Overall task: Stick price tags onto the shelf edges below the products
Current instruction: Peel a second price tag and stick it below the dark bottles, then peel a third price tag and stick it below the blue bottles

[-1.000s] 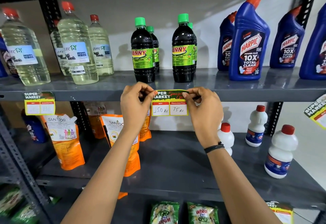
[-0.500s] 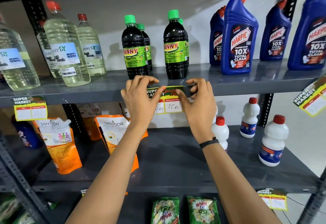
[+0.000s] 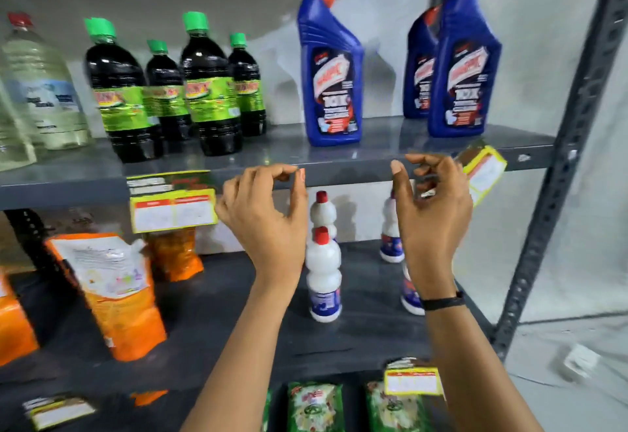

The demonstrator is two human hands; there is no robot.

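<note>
A yellow-edged price tag [image 3: 173,203] hangs stuck on the grey shelf edge [image 3: 356,173], below the black bottles with green caps [image 3: 210,91]. My left hand [image 3: 268,214] hovers just right of it, off the tag, thumb and forefinger curled close with nothing between them. In front of the same edge, under the blue cleaner bottles [image 3: 329,74], my right hand [image 3: 431,207] is raised with fingers loosely spread and nothing clearly held. A second tag [image 3: 482,169] hangs tilted on the edge just behind and right of that hand. The view is motion-blurred.
White red-capped bottles [image 3: 323,271] and orange pouches [image 3: 115,295] stand on the shelf below. More tags [image 3: 411,380] hang on the lower shelf edge, above green packets [image 3: 312,408]. A perforated metal upright [image 3: 560,159] bounds the rack at right. Clear bottles [image 3: 37,91] stand far left.
Both hands have let go of the tag, which stays on the shelf edge, and have moved right. The view has swung right, towards the blue bottles.
</note>
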